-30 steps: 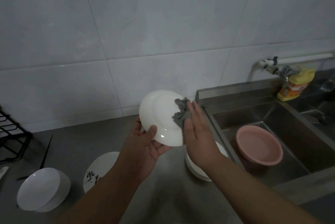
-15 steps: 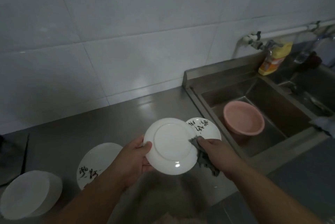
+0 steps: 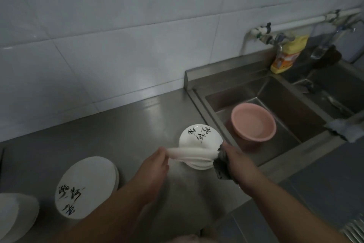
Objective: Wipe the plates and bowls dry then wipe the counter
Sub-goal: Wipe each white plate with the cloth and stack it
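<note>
Hands: your left hand [image 3: 152, 166] pinches the plate [image 3: 189, 154], now tipped from face-on to edge-on above the right stack [image 3: 199, 136], right hand [image 3: 234, 161] gripping the cloth [image 3: 221, 167] at its rim — likely wiping finished, next setting it down.

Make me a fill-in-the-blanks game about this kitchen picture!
1. The basin in the sink is coloured ____.
2. The right hand holds a dark ____ against the plate.
3. The left hand holds the plate by its ____.
4. The yellow bottle stands under the ____.

Missing words: pink; cloth; rim; tap
</note>
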Demonstrator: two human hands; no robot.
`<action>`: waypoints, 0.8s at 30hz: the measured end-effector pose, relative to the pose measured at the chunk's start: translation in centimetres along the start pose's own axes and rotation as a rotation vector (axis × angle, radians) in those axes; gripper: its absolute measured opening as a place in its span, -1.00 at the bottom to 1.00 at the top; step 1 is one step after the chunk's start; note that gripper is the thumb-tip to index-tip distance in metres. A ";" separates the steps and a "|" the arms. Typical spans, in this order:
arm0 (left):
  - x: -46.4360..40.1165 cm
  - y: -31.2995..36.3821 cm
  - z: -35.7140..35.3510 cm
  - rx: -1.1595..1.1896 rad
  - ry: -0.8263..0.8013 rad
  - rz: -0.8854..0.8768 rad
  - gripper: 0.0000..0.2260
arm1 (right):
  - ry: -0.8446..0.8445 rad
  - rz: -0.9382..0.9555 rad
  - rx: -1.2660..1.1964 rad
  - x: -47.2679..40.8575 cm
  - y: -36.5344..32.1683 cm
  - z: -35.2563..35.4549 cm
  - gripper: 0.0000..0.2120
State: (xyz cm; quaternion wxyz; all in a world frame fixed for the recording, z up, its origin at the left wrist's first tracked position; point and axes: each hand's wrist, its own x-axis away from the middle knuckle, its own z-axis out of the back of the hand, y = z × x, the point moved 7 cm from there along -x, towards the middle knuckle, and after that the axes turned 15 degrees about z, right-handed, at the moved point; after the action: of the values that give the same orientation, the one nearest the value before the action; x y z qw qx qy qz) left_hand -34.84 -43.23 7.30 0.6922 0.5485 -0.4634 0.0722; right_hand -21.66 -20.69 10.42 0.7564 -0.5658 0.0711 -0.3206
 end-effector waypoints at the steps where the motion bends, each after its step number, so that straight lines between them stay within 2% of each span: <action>1: -0.2 0.3 -0.7 -0.021 0.016 -0.014 -0.83 | -0.009 0.019 -0.058 -0.3 -0.1 0.3 -0.68; 3: -0.7 1.1 -1.7 -0.056 0.093 -0.064 -0.82 | -0.027 0.026 -0.158 -1.2 0.7 0.9 -0.94; 4: -0.9 1.4 -2.3 -0.060 0.109 -0.062 -0.78 | -0.036 0.026 -0.177 -2.0 1.7 1.3 -0.89; 6: -1.6 1.6 -3.5 -0.156 0.140 -0.040 -0.76 | -0.071 0.040 -0.149 -3.4 3.1 2.1 -0.67; 8: -2.8 1.6 -4.4 -0.351 0.183 -0.045 -0.75 | -0.099 0.074 -0.024 -4.8 3.6 3.1 -0.56; 11: -4.3 1.9 -5.3 -0.598 0.303 -0.083 -0.68 | -0.159 0.161 0.228 -6.8 3.7 4.3 -0.82; 13: -5.1 1.7 -5.8 -0.635 0.351 -0.064 -0.65 | -0.227 0.189 0.347 -8.0 4.1 4.6 -0.88; 19: -7.0 1.4 -6.5 -0.696 0.468 -0.065 -0.64 | -0.370 0.210 0.491 -11.7 5.8 3.9 -0.84; 24: -8.3 1.0 -7.0 -0.749 0.543 -0.027 -0.63 | -0.426 0.259 0.533 -13.7 6.6 3.0 -0.68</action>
State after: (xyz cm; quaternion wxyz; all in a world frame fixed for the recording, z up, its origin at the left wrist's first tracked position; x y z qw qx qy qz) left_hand -36.22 -33.67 2.25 0.9399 0.2280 -0.2522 0.0319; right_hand -28.28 -9.49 2.06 0.9094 -0.3891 -0.1030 -0.1045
